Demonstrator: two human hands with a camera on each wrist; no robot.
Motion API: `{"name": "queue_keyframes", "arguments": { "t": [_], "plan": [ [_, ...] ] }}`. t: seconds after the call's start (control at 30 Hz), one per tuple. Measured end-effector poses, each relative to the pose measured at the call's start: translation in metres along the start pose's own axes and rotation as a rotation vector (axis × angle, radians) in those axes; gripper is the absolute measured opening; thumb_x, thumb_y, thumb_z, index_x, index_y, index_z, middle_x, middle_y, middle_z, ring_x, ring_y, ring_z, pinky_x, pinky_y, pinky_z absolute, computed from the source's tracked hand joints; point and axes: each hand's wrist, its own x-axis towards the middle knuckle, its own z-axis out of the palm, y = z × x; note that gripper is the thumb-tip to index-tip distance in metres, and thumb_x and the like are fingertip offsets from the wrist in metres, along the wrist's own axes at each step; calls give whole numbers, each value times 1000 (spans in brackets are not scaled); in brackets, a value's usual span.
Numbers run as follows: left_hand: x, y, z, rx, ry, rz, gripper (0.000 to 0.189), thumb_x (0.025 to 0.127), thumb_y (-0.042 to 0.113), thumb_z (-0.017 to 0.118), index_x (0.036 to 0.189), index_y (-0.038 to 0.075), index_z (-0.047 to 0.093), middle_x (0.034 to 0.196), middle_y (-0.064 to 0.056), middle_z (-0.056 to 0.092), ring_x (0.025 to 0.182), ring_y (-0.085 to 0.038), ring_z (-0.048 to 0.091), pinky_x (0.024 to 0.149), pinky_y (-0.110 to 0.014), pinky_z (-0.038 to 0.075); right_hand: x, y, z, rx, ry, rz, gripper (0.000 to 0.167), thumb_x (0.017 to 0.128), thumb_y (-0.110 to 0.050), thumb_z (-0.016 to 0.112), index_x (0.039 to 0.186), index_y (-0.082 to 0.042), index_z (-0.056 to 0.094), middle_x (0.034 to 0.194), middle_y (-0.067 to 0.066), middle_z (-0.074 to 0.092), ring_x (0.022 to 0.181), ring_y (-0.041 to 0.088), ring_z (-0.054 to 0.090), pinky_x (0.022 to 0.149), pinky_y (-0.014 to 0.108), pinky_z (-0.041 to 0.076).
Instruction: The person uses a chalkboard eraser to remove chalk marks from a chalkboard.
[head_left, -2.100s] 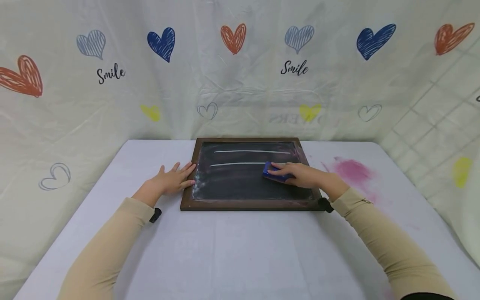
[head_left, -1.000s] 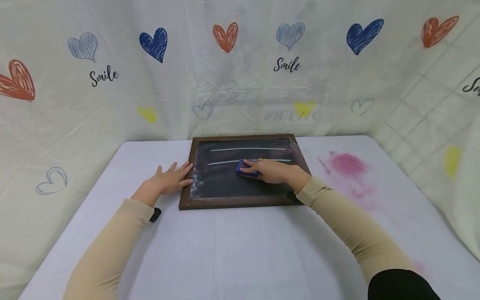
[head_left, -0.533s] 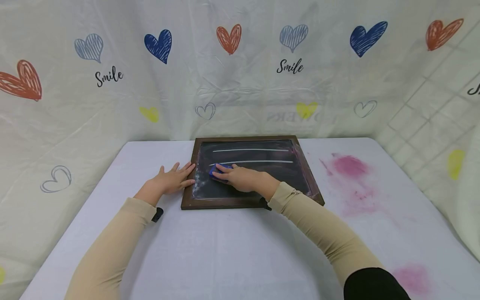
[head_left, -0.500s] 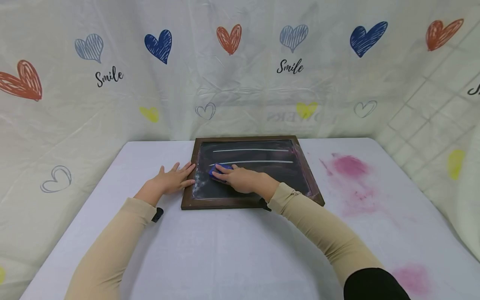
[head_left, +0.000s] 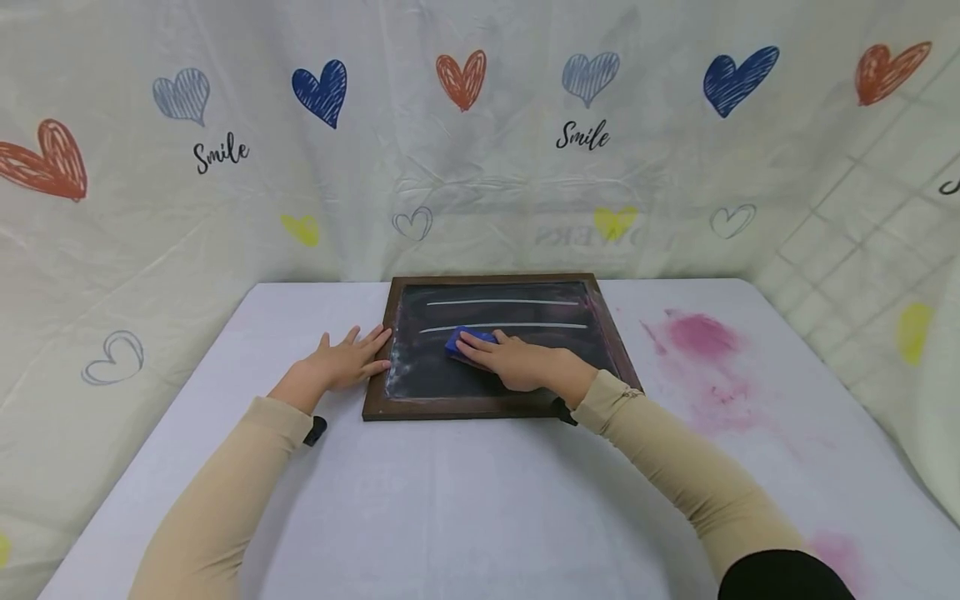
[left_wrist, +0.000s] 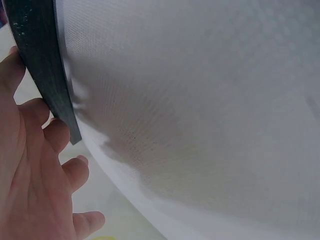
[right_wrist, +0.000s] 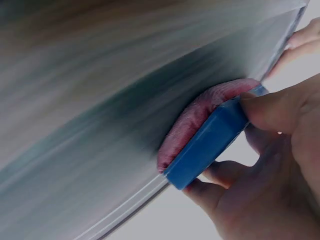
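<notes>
A chalkboard (head_left: 510,367) in a brown wooden frame lies on the white table, with two white chalk lines running across its upper half. My right hand (head_left: 525,363) grips a blue chalkboard eraser (head_left: 459,338) on the board's surface, just below the lower line. In the right wrist view the eraser (right_wrist: 212,140) shows a pink felt pad against the board, with thumb and fingers on its blue back. My left hand (head_left: 337,362) lies with fingers spread, fingertips on the board's left frame; the left wrist view shows them at the frame's dark edge (left_wrist: 45,60).
Pink chalk smudges (head_left: 705,335) mark the white table (head_left: 375,508) to the right of the board. Behind the table hangs a pale curtain (head_left: 510,167) printed with hearts and the word Smile. A black wrist camera strap (head_left: 315,430) sits at the left cuff.
The right hand swept the eraser leftward across the board to near its left side, then moved slightly back right. The left hand stays at the frame.
</notes>
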Motion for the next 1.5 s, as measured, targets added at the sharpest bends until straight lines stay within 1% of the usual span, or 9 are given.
{"name": "queue_keyframes", "arguments": {
  "t": [0.17, 0.33, 0.47, 0.6, 0.67, 0.8, 1.0, 1.2, 1.5],
  "plan": [
    [0, 0, 0, 3, 5, 1, 74, 110, 51, 37, 166, 11, 9, 171, -12, 8, 154, -45, 6, 113, -76, 1, -30, 39, 4, 57, 80, -46, 69, 103, 9, 45, 165, -9, 20, 171, 12, 10, 146, 57, 21, 113, 62, 32],
    [0, 0, 0, 13, 7, 10, 74, 110, 51, 37, 166, 11, 10, 171, -13, 10, 154, -46, 7, 112, -77, 2, -58, 70, 11, 112, 132, -12, 65, 104, 7, 46, 163, -4, 22, 169, 18, 12, 139, 66, 24, 111, 67, 31],
    [-1, 0, -1, 8, 7, 11, 74, 110, 51, 37, 166, 10, 10, 171, -13, 10, 154, -46, 7, 112, -77, 2, -71, 85, 14, 133, 188, -2, 64, 101, 11, 48, 160, 0, 27, 167, 23, 18, 134, 70, 27, 106, 69, 36],
    [-3, 0, -2, 7, -1, 6, 74, 110, 51, 37, 166, 10, 10, 171, -13, 9, 154, -46, 7, 112, -77, 2, -72, 85, 14, 148, 245, -51, 62, 98, 15, 50, 157, 5, 33, 163, 28, 23, 131, 71, 30, 106, 70, 34],
    [-3, -1, -2, 7, -6, 2, 74, 110, 51, 37, 166, 10, 10, 171, -14, 9, 154, -46, 7, 112, -77, 2, -68, 82, 13, 146, 245, -64, 61, 98, 15, 49, 156, 6, 33, 163, 29, 23, 131, 72, 30, 108, 71, 30],
    [-2, -1, 0, 9, -12, -3, 75, 110, 51, 36, 166, 11, 9, 171, -13, 7, 154, -46, 6, 112, -77, 2, -55, 70, 11, 128, 215, -67, 61, 100, 13, 49, 157, 4, 32, 165, 26, 21, 132, 70, 30, 110, 70, 29],
    [1, 1, -1, 12, -22, -12, 75, 110, 52, 36, 166, 12, 7, 171, -12, 6, 154, -45, 5, 113, -76, 1, -23, 36, 3, 62, 137, -31, 65, 102, 9, 49, 162, -4, 27, 169, 17, 16, 139, 63, 28, 114, 63, 30],
    [3, 0, -2, 1, -27, -15, 75, 110, 52, 36, 166, 12, 6, 172, -11, 5, 154, -44, 4, 113, -76, 0, 3, 2, -4, 18, 65, 22, 69, 103, 8, 48, 164, -11, 23, 171, 9, 11, 144, 61, 21, 115, 63, 29],
    [2, 1, -2, 9, -24, -18, 73, 110, 52, 35, 166, 12, 8, 171, -12, 7, 154, -44, 5, 113, -76, 2, 31, -41, -8, 8, 42, -19, 72, 103, 8, 50, 165, -20, 24, 171, 2, 13, 145, 57, 24, 115, 60, 29]
  ]
}}
